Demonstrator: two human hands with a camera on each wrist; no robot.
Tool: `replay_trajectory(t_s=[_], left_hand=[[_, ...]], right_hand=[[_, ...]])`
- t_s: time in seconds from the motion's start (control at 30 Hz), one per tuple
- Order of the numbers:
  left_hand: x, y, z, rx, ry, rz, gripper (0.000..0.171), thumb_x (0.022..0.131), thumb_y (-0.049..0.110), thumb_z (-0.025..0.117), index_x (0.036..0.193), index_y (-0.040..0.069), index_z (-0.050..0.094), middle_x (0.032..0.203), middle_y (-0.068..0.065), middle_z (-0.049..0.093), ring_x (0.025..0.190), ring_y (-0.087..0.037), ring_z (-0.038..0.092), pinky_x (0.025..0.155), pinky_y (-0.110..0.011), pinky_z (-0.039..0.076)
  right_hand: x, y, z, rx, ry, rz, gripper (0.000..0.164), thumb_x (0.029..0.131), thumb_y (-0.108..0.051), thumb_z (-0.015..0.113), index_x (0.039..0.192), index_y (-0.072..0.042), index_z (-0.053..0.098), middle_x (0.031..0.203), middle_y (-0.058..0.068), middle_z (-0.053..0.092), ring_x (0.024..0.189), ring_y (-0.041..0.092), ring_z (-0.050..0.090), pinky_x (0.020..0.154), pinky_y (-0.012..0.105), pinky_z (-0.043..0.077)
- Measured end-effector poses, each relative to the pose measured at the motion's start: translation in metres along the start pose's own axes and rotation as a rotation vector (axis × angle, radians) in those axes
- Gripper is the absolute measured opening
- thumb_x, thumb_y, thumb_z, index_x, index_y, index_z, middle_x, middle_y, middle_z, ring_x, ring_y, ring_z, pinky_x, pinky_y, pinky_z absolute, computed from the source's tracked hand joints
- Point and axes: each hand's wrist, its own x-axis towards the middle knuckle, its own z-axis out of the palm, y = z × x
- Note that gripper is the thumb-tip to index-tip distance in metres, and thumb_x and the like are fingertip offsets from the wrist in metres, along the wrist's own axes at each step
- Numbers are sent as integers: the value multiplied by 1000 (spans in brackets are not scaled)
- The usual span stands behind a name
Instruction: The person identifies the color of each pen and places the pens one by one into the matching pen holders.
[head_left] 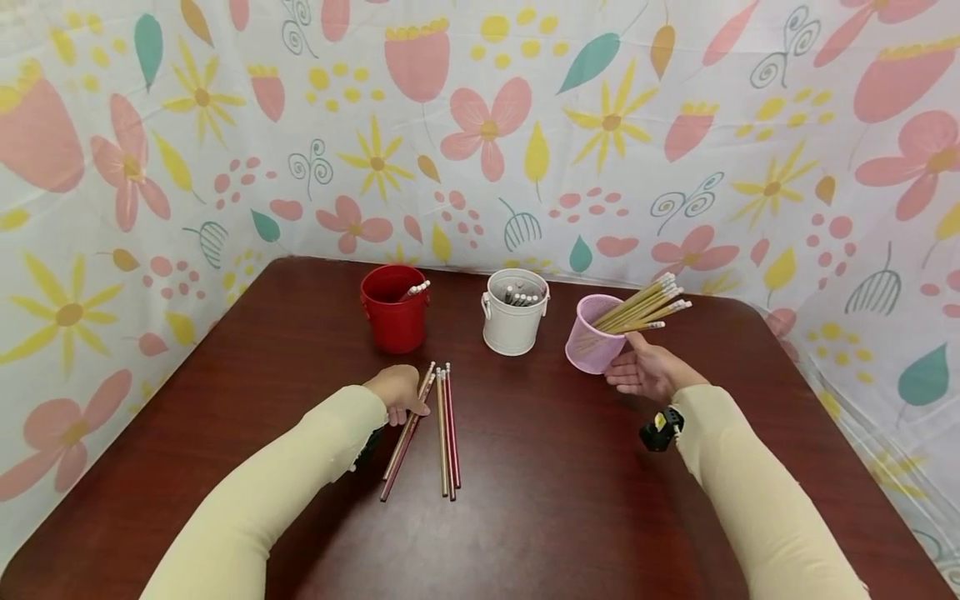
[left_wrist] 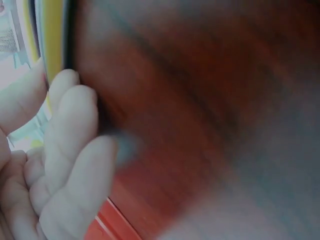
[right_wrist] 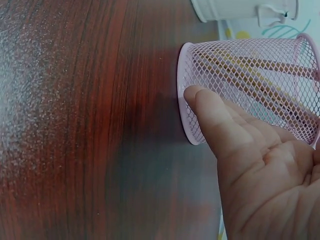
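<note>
My left hand (head_left: 397, 392) is over two pencils, one gold and one dark red (head_left: 399, 460), on the table. Thumb and fingertips (left_wrist: 75, 117) meet round them in the left wrist view, where only a blurred yellow and dark strip of pencil (left_wrist: 54, 35) shows. To their right lie several gold and red pencils (head_left: 452, 433) side by side. On the right, my right hand (head_left: 648, 369) rests against a pink mesh pencil cup (right_wrist: 235, 70), fingers straight along its side and thumb near the rim. Gold pencils (head_left: 637, 307) lean out of that cup, eraser ends up.
A red bucket (head_left: 395, 321) stands at the back left with a few white-tipped pencils in it. Between it and the pink cup is a white bucket (head_left: 512, 327) holding several pencils. Behind the brown table (head_left: 555, 500) hangs a flowered cloth (head_left: 487, 192).
</note>
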Motion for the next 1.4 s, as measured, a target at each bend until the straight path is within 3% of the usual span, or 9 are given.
replay_trajectory(t_s=[0.3,0.6,0.77,0.9,1.17,1.27,1.4], left_hand=[[2,-3,4,-20,-42,16,25,84,18,75,75,1,60,64,-13,66,56,-21,67,55,-30,54],[0,-10,-3,-113,-39,-15,25,84,12,74,73,-3,57,59,-9,59,45,-14,51,44,-24,44],[2,-9,-6,-55,-16,0,24,84,13,75,73,-2,60,60,-8,61,47,-14,56,48,-26,49],[0,-10,-11,-22,50,49,25,84,15,74,68,-1,64,60,-9,63,49,-16,62,51,-29,54],[-18,-4,-37,-133,182,243,19,83,9,71,67,1,67,56,-2,61,50,-10,58,53,-26,53],[-26,0,-48,-154,212,277,8,84,6,70,84,-3,71,63,-4,64,53,-11,57,57,-26,53],[-34,5,-56,-188,277,332,26,85,2,68,108,-11,67,78,-14,70,60,-16,62,61,-29,54]], right_hand=[[2,6,-2,0,1,12,64,101,-48,16,113,11,39,82,2,63,76,11,63,71,25,52],[2,9,4,18,55,9,68,101,-51,16,114,12,40,82,3,63,75,12,63,72,27,53],[4,7,5,8,50,13,69,101,-52,16,115,11,40,82,3,63,75,11,63,72,27,53],[8,3,8,-14,53,-1,68,101,-51,16,115,11,39,83,3,63,76,11,63,72,26,52],[4,-2,7,-105,70,-8,69,101,-48,13,118,15,37,85,3,61,77,11,63,73,27,53],[2,-2,4,-104,66,-15,68,101,-48,13,115,13,38,84,2,61,77,11,63,72,27,53],[3,-3,2,-109,61,-12,66,101,-47,13,114,12,39,83,1,63,77,10,63,72,27,53]])
